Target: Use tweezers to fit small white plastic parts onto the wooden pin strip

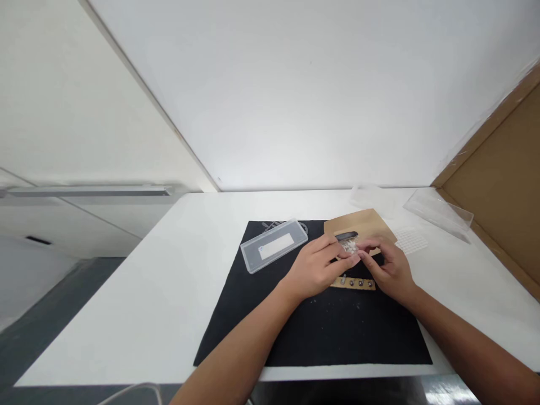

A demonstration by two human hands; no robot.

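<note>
My left hand [317, 268] and my right hand [387, 264] meet over the black mat [312, 332], fingers pinched together on a small clear bag of pale bits [350, 245]. A dark slim object [346, 236] lies just behind the bag on a brown paper envelope [363, 224]. Below my fingers sits a narrow wooden strip with several round metal studs [358, 283]. What exactly each fingertip grips is partly hidden.
A clear plastic box with a white label [274, 245] rests on the mat's left rear. A clear lid [439, 212] and a white mesh sheet [411, 241] lie at the right. A cardboard panel [502, 197] leans at the far right. The white table [139, 304] ends at the front.
</note>
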